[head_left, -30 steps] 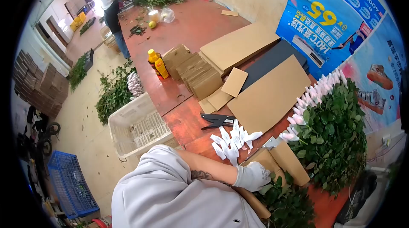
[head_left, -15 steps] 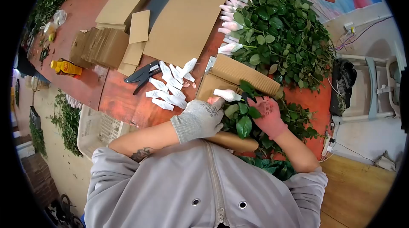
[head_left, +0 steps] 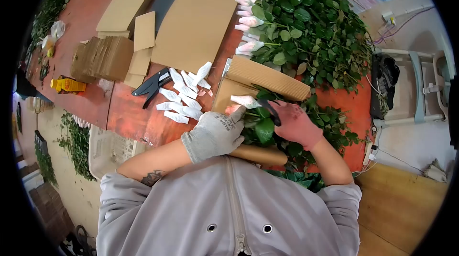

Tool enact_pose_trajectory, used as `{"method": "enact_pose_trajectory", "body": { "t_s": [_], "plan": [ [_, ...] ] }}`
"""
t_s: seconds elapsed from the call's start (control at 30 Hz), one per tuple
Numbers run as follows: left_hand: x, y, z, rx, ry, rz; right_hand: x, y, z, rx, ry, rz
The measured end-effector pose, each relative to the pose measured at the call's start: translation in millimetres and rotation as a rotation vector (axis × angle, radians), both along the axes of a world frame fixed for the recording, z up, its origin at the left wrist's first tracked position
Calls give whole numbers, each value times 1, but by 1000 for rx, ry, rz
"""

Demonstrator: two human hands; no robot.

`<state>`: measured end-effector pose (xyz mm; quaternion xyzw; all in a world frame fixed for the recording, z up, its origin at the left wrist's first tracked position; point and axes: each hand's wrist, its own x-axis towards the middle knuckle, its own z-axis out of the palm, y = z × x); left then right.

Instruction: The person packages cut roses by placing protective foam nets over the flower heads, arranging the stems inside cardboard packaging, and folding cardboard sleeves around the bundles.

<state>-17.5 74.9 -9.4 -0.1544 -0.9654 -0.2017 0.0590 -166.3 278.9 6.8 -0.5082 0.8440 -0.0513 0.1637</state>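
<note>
My left hand point(head_left: 216, 133), in a grey knit glove, has its fingers curled over the leaves beside a pale pink rose in a white mesh sleeve point(head_left: 245, 101). A peach rose head point(head_left: 232, 109) peeks out by its thumb. My right hand point(head_left: 295, 121), in a pinkish-red glove, is closed around a black curved tool point(head_left: 272, 110) just right of the sleeved rose, over its stem and leaves. Its exact kind is hard to make out. Beneath the roses lies an open cardboard wrap point(head_left: 225, 94), with a corrugated flap point(head_left: 267, 78) along the far side.
White mesh sleeves point(head_left: 184, 94) lie loose beside a black stapler-like tool point(head_left: 152, 86). A large bunch of sleeved roses point(head_left: 306, 26) lies at the back right. Cardboard pieces point(head_left: 107, 57), a big cardboard sheet point(head_left: 196, 21) and a yellow bottle point(head_left: 68, 85) are farther left. A white crate point(head_left: 103, 148) stands below the table.
The view has shifted slightly. My right hand has turned a little, and more of the black tool shows beside the sleeved rose. My left hand stays by the rose heads.
</note>
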Motion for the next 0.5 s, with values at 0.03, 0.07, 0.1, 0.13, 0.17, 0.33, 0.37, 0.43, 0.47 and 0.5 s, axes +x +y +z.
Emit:
{"method": "enact_pose_trajectory", "body": {
  "t_s": [0.03, 0.07, 0.1, 0.13, 0.17, 0.33, 0.37, 0.43, 0.47, 0.5],
  "plan": [
    [0, 0, 4, -10, -74, 5, 0, -3, 10, -41, -179, -53],
    [0, 0, 6, -20, -147, 6, 2, -7, 23, -53, -240, -66],
    [1, 0, 5, -23, -151, 7, 4, -11, 26, -56, -244, -65],
    [0, 0, 3, -11, -123, -5, 9, -16, 27, -10, -211, -132],
    [-1, 0, 2, 2, -95, -22, 12, -19, 26, 37, -179, -203],
    [-2, 3, 0, -19, -61, -16, 13, -9, -42, -102, 266, -102],
    [-1, 2, 0, -48, 6, -38, 14, -12, -45, -124, 298, -89],
    [-1, 1, -1, -48, -41, -55, 18, -16, -57, -45, 288, -78],
    [-4, 0, -2, -46, -77, -81, 18, -17, -60, 35, 288, -74],
    [-4, -1, -2, -50, -78, -84, 14, -20, -58, 209, 70, -150]
  ]
}}
